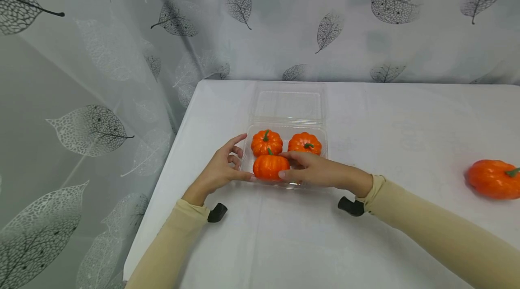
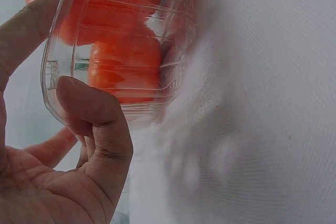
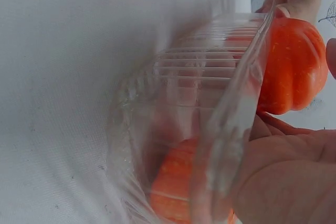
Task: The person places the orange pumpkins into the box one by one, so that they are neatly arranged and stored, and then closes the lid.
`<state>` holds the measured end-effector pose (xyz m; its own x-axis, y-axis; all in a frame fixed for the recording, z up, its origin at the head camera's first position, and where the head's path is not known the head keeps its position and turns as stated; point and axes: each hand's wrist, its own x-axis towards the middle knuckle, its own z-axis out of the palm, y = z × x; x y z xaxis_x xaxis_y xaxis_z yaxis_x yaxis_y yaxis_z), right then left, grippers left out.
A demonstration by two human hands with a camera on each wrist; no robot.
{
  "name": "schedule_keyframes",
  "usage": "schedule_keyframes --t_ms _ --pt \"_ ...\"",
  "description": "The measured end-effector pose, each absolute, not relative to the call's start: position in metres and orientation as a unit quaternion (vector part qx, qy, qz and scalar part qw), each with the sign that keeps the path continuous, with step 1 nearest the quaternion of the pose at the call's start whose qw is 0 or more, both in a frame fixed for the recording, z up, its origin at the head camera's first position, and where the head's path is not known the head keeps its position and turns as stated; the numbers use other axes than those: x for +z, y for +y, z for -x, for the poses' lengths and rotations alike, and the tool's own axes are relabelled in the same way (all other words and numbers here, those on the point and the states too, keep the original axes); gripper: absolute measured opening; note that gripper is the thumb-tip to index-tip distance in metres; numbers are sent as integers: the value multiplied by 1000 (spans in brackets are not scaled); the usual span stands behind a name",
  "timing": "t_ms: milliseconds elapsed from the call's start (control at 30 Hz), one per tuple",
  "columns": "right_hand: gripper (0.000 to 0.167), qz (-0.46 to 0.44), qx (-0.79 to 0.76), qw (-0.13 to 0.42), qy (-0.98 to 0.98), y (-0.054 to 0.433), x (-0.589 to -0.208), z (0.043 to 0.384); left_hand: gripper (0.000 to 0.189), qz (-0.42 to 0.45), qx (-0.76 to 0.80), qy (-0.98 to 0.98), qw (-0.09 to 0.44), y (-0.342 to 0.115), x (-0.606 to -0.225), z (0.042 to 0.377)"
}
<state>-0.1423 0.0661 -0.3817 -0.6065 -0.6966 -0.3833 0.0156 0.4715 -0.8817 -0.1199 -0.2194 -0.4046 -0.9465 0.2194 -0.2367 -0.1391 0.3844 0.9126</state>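
Note:
A clear plastic clamshell container point(image 1: 286, 127) lies on the table with its lid folded back. Two small orange pumpkins with green stems, one at the back left point(image 1: 266, 142) and one at the back right point(image 1: 305, 142), sit inside. My right hand point(image 1: 313, 169) reaches over the front wall and holds a third orange pumpkin point(image 1: 271, 167) between thumb and fingers. In the right wrist view this pumpkin point(image 3: 291, 66) shows above the rim. My left hand point(image 1: 221, 165) grips the container's left side, its thumb at the front corner and a bent finger against the wall point(image 2: 89, 103).
Another larger orange pumpkin point(image 1: 493, 179) lies on the white tablecloth point(image 1: 406, 135) at the far right. A leaf-patterned curtain point(image 1: 280, 18) hangs behind the table and along its left side. A black wrist piece point(image 1: 217, 212) shows under the left sleeve.

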Motion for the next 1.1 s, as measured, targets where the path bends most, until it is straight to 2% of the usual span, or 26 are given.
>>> schedule_keyframes --t_ms 167,367,500,700,900,1100 --pt "64 232 -464 369 771 66 -383 141 110 -27 557 814 161 -219 -404 119" --pt "67 254 -431 336 798 63 -382 140 113 -29 555 815 165 -218 -405 119" --pt "67 267 -416 319 809 61 -383 140 107 -23 546 821 165 -217 -404 119" --pt "66 268 -410 314 813 60 -384 141 97 -18 540 826 161 -216 -404 119" --pt "60 269 -408 310 815 59 -384 142 96 -19 546 822 162 -216 -405 119" --pt "64 263 -403 312 819 62 -384 143 97 -21 552 817 164 -215 -406 119"
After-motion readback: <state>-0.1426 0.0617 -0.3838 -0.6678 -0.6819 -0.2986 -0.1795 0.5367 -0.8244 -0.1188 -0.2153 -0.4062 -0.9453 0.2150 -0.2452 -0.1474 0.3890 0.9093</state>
